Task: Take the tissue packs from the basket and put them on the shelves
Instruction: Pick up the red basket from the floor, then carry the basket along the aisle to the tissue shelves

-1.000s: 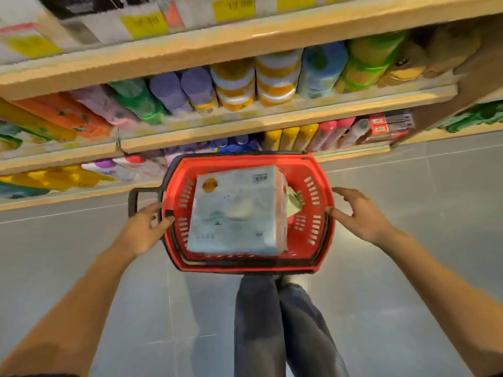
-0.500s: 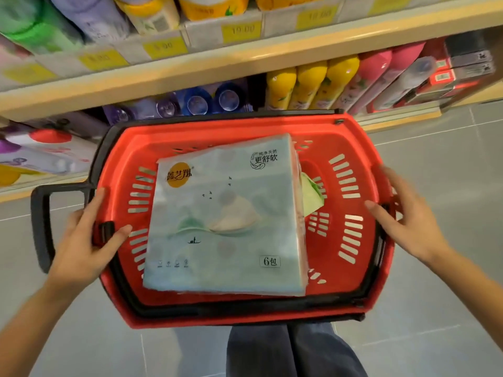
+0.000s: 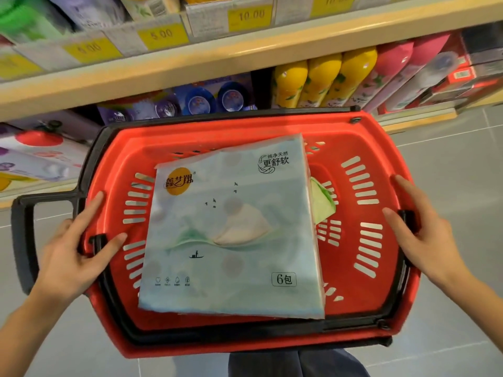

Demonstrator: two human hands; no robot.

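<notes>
A red plastic basket (image 3: 362,170) with a black rim fills the middle of the view. A large pale blue tissue pack (image 3: 234,229) marked "6" lies flat inside it. A green pack (image 3: 321,204) peeks out from under the blue pack's right edge, mostly hidden. My left hand (image 3: 70,251) clasps the basket's left rim, thumb inside the wall. My right hand (image 3: 420,235) clasps the right rim in the same way. Neither hand touches the tissue packs.
A wooden shelf board (image 3: 217,63) with yellow price tags runs above the basket. Yellow bottles (image 3: 321,80), pink bottles and blue round packs stand on the lowest shelf behind it. The basket's black handle (image 3: 23,240) sticks out left. My legs (image 3: 299,363) are below; grey floor lies right.
The view has dropped much closer to the basket and lowest shelf. My hands, hovering beside the basket earlier, now rest closed on its two side rims.
</notes>
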